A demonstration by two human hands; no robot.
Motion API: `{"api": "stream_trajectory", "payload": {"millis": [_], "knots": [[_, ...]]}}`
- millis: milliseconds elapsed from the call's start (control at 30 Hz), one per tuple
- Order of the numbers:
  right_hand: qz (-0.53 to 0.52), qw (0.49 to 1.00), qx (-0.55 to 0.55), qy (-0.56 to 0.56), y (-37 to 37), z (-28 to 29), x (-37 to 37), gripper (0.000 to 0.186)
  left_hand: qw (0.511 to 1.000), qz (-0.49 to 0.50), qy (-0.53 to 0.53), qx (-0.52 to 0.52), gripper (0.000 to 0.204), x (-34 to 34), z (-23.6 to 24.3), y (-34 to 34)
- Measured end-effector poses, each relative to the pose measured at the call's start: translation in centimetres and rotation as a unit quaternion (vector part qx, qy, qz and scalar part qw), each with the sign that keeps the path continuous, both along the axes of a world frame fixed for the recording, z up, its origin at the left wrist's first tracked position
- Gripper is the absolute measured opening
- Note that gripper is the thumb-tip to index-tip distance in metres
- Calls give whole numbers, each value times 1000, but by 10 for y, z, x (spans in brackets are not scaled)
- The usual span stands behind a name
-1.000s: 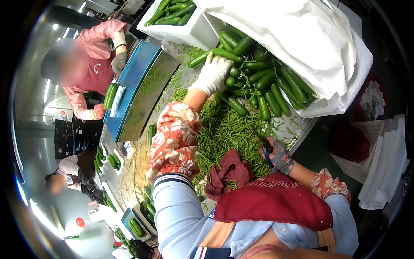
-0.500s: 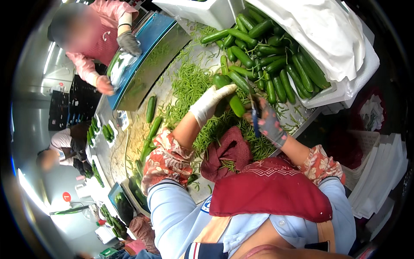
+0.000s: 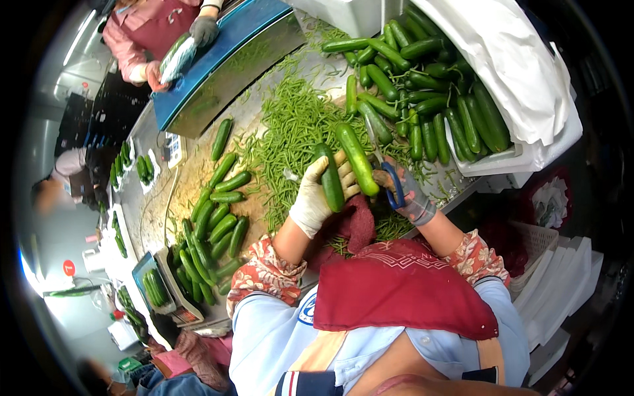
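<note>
My left hand [image 3: 313, 203], in a whitish glove, is closed round a dark green cucumber [image 3: 329, 179]. A second, lighter cucumber [image 3: 356, 158] lies along its fingertips, close to my right hand. My right hand [image 3: 417, 200], in a grey patterned glove, is closed on blue-handled scissors [image 3: 396, 186]. The scissor blades point away from me, beside the lighter cucumber. Under and beyond both hands spreads a heap of thin green trimmings [image 3: 290, 125]. A dark red cloth [image 3: 361, 224] lies just below the cucumbers, partly hidden by my left hand and apron.
Many cucumbers [image 3: 429, 79] spill from a white foam box [image 3: 561, 135] at the far right. More cucumbers [image 3: 211, 231] lie at left beside a tray [image 3: 173, 284]. Across a blue-topped metal ledge [image 3: 198, 72], a co-worker's gloved hand [image 3: 204, 30] touches a wrapped cucumber pack [image 3: 178, 58].
My left hand has turned, bringing its cucumbers nearer to me and upright in view. The scissors have come away from the cucumber's end. The view has shifted, showing more cucumbers at left.
</note>
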State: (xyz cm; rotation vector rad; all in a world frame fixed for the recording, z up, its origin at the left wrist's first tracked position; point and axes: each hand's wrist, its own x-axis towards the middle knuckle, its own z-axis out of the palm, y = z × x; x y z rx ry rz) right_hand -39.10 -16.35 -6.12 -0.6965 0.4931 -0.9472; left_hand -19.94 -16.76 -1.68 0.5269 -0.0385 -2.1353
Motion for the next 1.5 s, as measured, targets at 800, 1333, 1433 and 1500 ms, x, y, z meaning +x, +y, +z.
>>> {"api": "stream_trajectory", "payload": {"millis": [800,1333,1433,1500], "knots": [[268,857,290,-331,17,-39,-28,46,981,-52,-16,-186,74,40,-11,20],[206,899,242,-300,41,-42,-28,45,990,-37,16,-139,83,30,-4,27],[185,924,222,-251,46,-48,-31,48,990,-13,10,-140,80,26,0,29],[193,923,195,-268,48,-43,-27,47,991,-8,-8,-135,79,28,-6,30]]}}
